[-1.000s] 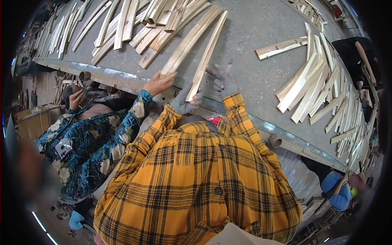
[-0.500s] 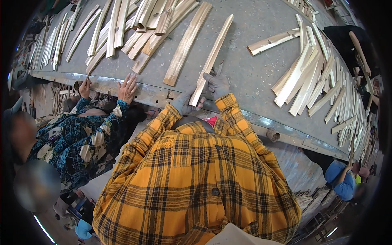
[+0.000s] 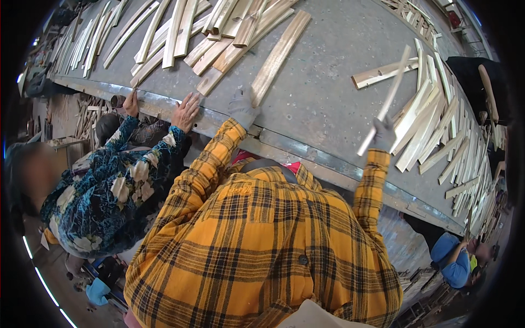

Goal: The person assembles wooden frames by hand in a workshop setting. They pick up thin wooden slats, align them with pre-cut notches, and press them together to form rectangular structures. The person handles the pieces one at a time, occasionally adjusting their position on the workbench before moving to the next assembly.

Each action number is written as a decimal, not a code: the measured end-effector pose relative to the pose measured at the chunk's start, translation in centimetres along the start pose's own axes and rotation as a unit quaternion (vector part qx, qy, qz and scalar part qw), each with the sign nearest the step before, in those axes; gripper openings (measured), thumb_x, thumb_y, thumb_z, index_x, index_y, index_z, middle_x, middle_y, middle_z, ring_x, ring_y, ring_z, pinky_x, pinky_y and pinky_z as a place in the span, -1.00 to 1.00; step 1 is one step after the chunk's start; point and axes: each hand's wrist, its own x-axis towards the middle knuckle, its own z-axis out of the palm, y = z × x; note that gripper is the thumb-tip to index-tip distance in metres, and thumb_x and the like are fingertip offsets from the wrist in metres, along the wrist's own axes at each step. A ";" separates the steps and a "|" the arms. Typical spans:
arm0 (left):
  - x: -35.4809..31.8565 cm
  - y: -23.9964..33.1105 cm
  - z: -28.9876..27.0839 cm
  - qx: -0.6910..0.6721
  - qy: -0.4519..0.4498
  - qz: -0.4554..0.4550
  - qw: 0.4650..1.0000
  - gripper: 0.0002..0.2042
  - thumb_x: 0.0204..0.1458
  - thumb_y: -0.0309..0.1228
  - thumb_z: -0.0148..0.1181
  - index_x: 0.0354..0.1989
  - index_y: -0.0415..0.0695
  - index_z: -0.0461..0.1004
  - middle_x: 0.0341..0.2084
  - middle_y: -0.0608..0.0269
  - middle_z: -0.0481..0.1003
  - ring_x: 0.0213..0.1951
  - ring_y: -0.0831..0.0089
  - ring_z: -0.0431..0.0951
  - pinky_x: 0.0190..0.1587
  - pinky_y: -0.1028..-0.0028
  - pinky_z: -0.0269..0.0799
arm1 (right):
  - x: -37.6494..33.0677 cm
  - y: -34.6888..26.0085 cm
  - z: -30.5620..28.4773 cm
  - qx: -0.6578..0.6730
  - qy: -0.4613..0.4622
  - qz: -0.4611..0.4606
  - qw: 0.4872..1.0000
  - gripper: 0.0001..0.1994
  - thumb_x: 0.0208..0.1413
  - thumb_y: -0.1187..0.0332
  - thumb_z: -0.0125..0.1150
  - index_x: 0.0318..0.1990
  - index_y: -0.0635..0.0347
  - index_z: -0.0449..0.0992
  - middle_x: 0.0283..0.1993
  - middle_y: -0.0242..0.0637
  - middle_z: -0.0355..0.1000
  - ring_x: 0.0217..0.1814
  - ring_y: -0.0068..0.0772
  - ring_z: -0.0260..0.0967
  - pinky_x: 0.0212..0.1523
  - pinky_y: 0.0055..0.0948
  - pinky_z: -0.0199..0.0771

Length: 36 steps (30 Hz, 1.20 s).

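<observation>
My right hand (image 3: 384,134), in a grey glove, is closed around a narrow pale wood strip (image 3: 389,99) and holds it tilted above the table's right side. Any other small thing in this hand cannot be made out. My left hand (image 3: 244,108), gloved too, has its fingers stretched out beside the near end of a single flat board (image 3: 282,56). Whether it touches that board is unclear. To the right of the held strip lies a loose heap of cut wood strips (image 3: 424,123). One knotted strip (image 3: 383,73) lies crosswise beyond my right hand.
On the grey table (image 3: 322,82) more boards (image 3: 232,41) lie piled at the far left. A metal-edged rim (image 3: 306,148) runs along the near side. A person in a blue floral top (image 3: 115,186) stands at my left, both hands (image 3: 186,112) at the table edge.
My hands have parted. The right hand has carried the strip from in front of me toward the right heap. My left hand has let go of it and moved left to the single board.
</observation>
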 end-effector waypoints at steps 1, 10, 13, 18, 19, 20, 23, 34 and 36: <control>0.1 0.1 -0.7 -0.132 -0.090 -0.050 0.986 -0.36 -0.18 -0.30 0.31 0.15 -0.13 0.24 -0.10 -0.04 0.41 -0.26 0.06 0.51 -0.23 0.22 0.47 | 2.1 0.1 -2.1 -0.035 0.019 -0.029 0.999 -0.38 -0.20 0.62 0.39 0.12 0.42 0.33 -0.11 -0.08 0.44 -0.21 -0.38 0.43 -0.27 -0.50 0.50; -3.9 -1.3 -3.4 -0.771 -0.343 -0.326 0.426 -0.57 0.08 -0.32 -0.06 0.06 -0.37 0.25 -0.24 -0.10 0.48 -0.23 0.13 0.57 -0.17 0.24 0.54 | 2.8 0.9 -0.9 -0.360 0.041 -0.186 0.913 -0.41 -0.03 0.18 0.28 0.12 0.35 0.35 -0.05 0.03 0.45 -0.03 -0.15 0.42 0.06 -0.37 0.36; -5.1 -2.4 -3.3 -0.807 -0.339 -0.294 0.385 -0.51 0.18 -0.08 -0.06 0.02 -0.31 0.26 -0.31 -0.04 0.45 -0.35 0.20 0.53 -0.33 0.32 0.50 | -1.9 1.5 6.9 -0.330 -0.127 -0.098 0.930 -0.55 0.03 0.22 0.24 0.01 0.36 0.44 -0.21 -0.14 0.52 -0.16 -0.33 0.45 -0.07 -0.45 0.41; -7.0 -0.1 -1.9 -0.862 -0.339 -0.291 0.242 -0.57 0.26 -0.07 -0.18 0.00 -0.23 0.28 -0.50 0.14 0.36 -0.59 0.42 0.40 -0.60 0.51 0.32 | -7.9 4.8 13.9 0.078 -0.337 0.144 0.927 -0.68 0.12 0.19 0.21 -0.11 0.26 0.53 -0.32 -0.28 0.54 -0.62 -0.77 0.13 -0.69 -0.70 0.02; -7.1 0.2 -2.5 -0.851 -0.336 -0.303 0.267 -0.58 0.27 -0.09 -0.20 -0.01 -0.24 0.29 -0.55 0.19 0.31 -0.65 0.50 0.34 -0.69 0.56 0.22 | -9.1 4.3 15.1 0.083 -0.336 0.166 0.923 -0.68 0.13 0.19 0.19 -0.11 0.26 0.52 -0.32 -0.27 0.54 -0.65 -0.77 0.09 -0.71 -0.70 -0.01; -7.5 -0.1 -2.4 -0.876 -0.339 -0.274 0.205 -0.58 0.27 -0.09 -0.20 -0.01 -0.25 0.29 -0.55 0.19 0.31 -0.66 0.51 0.33 -0.71 0.58 0.21 | -10.1 3.8 16.2 0.087 -0.339 0.187 0.918 -0.68 0.14 0.19 0.18 -0.11 0.26 0.52 -0.32 -0.26 0.54 -0.68 -0.78 0.04 -0.74 -0.70 -0.05; -8.4 -0.8 -2.0 -0.917 -0.340 -0.202 0.057 -0.57 0.28 -0.11 -0.22 -0.01 -0.29 0.27 -0.55 0.19 0.32 -0.71 0.55 0.31 -0.81 0.61 0.12 | -10.1 2.4 17.6 0.021 -0.353 0.237 0.905 -0.69 0.16 0.19 0.16 -0.08 0.25 0.49 -0.30 -0.24 0.54 -0.74 -0.79 -0.06 -0.77 -0.69 -0.10; -9.0 -0.2 -0.4 -0.895 -0.412 -0.160 0.056 -0.53 0.29 -0.05 -0.31 0.03 -0.27 0.23 -0.55 0.18 0.35 -0.69 0.52 0.34 -0.79 0.57 0.16 | -13.2 1.5 20.6 0.090 -0.342 0.267 0.896 -0.58 0.02 0.41 0.30 0.06 0.18 0.38 -0.56 -0.52 0.28 -0.80 -0.74 -0.07 -0.80 -0.66 -0.14; -8.3 -0.1 0.4 -0.885 -0.421 -0.180 0.082 -0.53 0.29 -0.05 -0.30 0.02 -0.26 0.25 -0.54 0.18 0.36 -0.69 0.51 0.35 -0.80 0.57 0.17 | -12.2 2.1 20.3 0.098 -0.322 0.256 0.906 -0.43 -0.05 0.47 0.35 0.17 0.15 0.32 -0.53 -0.51 0.33 -0.78 -0.74 -0.01 -0.80 -0.63 -0.10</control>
